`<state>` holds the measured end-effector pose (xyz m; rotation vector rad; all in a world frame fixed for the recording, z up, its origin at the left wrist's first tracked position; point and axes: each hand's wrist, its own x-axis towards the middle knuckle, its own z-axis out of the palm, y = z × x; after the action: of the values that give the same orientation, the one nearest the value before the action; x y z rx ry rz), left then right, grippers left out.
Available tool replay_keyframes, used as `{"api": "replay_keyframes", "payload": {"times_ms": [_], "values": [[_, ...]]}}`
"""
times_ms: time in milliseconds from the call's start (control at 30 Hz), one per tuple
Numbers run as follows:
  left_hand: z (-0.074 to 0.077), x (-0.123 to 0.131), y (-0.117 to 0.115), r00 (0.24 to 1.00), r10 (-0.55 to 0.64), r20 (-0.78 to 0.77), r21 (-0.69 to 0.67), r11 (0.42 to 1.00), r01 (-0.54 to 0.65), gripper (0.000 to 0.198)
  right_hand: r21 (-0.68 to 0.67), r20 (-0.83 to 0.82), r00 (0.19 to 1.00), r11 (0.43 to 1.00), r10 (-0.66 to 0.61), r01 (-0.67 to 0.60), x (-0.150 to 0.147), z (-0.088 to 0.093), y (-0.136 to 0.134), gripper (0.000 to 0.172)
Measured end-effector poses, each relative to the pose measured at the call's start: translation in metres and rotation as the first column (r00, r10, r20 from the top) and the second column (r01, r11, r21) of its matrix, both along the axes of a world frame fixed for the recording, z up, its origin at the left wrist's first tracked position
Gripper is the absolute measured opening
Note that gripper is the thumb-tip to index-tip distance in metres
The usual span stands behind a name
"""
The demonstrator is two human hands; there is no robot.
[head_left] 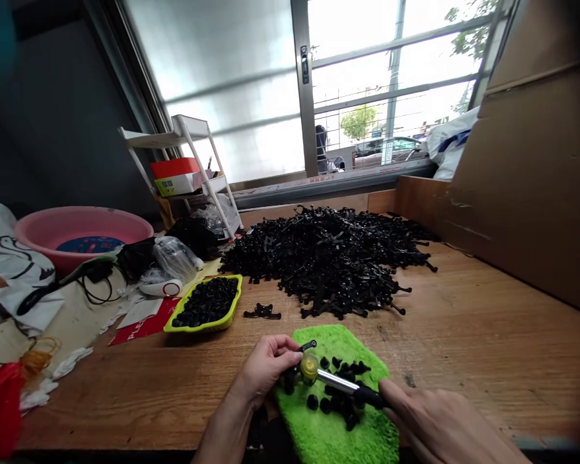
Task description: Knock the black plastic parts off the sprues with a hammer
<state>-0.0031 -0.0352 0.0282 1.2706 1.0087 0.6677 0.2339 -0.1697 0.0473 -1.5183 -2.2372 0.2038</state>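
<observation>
green microfibre towel (336, 428) lies under both my hands on the wooden bench (464, 361). my left hand (265, 367) is clenched, pinching a black plastic part (308, 346); my right hand (439, 419) grips a black-handled steel tool (338, 381) whose tip meets a round yellow piece (309, 368). loose black plastic nubs (336, 403) sit on the towel, a big black heap (328, 258) beyond it and a yellow tray (232, 303) of more to the left.

One left hand (265, 368), one right hand (444, 419), one green towel (331, 432), one yellow tray (205, 328)
</observation>
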Motion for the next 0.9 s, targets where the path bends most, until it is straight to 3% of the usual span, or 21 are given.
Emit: {"api": "replay_keyframes", "payload": {"times_ms": [167,267,400,533,633,767,900], "values": [[-0.001,0.0,0.002,1.0,-0.019,-0.007,-0.007,1.0,0.019,0.031,0.062,-0.05,0.999,0.998,0.01,-0.007,0.001,-0.004,0.004,0.033],[-0.003,0.0,0.002,1.0,-0.011,-0.021,0.002,1.0,0.011,0.03,0.088,0.099,0.994,0.995,-0.048,0.04,-0.002,-0.004,0.002,0.029],[-0.004,0.0,0.004,1.0,-0.027,-0.001,-0.025,0.999,0.027,0.03,0.1,0.036,0.999,0.995,-0.024,0.021,-0.004,-0.008,0.003,0.029],[-0.003,0.001,0.001,1.0,0.007,-0.029,-0.001,1.0,-0.007,0.032,0.066,0.095,0.994,0.996,-0.061,0.055,-0.004,-0.011,0.005,0.025],[-0.001,0.001,-0.006,0.999,0.044,0.004,-0.016,0.999,-0.044,0.034,0.076,-0.092,0.995,0.996,-0.041,0.048,0.001,-0.007,0.001,0.037],[0.002,-0.009,-0.024,0.994,0.081,0.074,-0.041,0.996,-0.078,0.029,0.039,-0.407,0.909,0.992,-0.092,0.118,0.012,0.0,-0.011,0.048],[-0.003,-0.023,-0.041,0.995,0.093,0.019,-0.05,0.994,-0.092,0.031,0.058,-0.405,0.888,0.963,-0.218,0.263,0.023,-0.016,-0.023,0.044]]}}
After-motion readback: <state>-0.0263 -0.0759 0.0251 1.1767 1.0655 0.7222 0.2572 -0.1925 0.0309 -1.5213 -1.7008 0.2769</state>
